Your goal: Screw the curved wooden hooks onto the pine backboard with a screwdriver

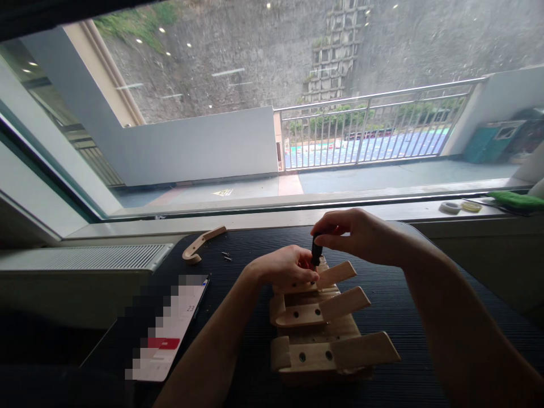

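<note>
My right hand (352, 235) grips the short black handle of a screwdriver (317, 249), held upright over the far end of a wooden board (340, 327). The screwdriver's tip is hidden behind my left hand (291, 264). Its fingers are pinched together at the farthest wooden hook (338, 274); what lies between the fingertips is hidden. Nearer to me, a middle hook (344, 304) and a near hook (365, 349) lie across the board, each showing two dark holes or screw heads.
A loose curved wooden hook (206, 241) and several small screws (227, 256) lie at the table's far left. A phone (170, 334) with a partly blurred screen is left of my forearm. Tape rolls (450, 208) and a green cloth (516, 200) rest on the windowsill.
</note>
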A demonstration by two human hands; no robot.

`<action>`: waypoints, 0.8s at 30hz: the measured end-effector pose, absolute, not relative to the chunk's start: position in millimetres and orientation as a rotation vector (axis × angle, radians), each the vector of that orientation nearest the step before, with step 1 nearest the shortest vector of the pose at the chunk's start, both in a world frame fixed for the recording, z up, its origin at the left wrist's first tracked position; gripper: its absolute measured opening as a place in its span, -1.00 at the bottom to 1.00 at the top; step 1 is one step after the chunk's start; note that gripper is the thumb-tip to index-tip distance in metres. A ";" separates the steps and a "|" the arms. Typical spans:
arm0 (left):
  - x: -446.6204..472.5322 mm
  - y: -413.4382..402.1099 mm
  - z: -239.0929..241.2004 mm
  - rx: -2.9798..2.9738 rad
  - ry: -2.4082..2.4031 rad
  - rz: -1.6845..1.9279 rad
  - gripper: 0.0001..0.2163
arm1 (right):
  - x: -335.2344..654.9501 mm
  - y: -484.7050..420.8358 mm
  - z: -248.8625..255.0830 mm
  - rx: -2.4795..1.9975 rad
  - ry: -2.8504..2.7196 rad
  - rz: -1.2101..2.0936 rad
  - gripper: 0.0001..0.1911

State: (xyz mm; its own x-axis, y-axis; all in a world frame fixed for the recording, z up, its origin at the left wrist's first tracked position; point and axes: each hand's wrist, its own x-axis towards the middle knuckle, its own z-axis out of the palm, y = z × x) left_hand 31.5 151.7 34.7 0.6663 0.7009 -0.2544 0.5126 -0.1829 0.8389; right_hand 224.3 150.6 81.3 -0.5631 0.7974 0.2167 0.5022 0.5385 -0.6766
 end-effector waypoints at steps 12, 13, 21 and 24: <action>30.7 151.0 36.8 1.826 0.956 0.225 -0.87 | 226.4 146.7 84.7 -0.974 -2.317 0.850 -0.69; 30.9 150.8 36.8 1.825 0.963 0.225 -0.87 | 226.6 147.6 83.8 -0.962 -2.308 0.850 -0.69; 31.7 151.5 34.8 1.853 0.967 0.249 -0.90 | 225.1 149.2 82.7 -0.990 -2.283 0.821 -0.70; 31.9 151.3 35.2 1.858 0.966 0.239 -0.91 | 224.4 149.1 83.7 -0.998 -2.289 0.802 -0.73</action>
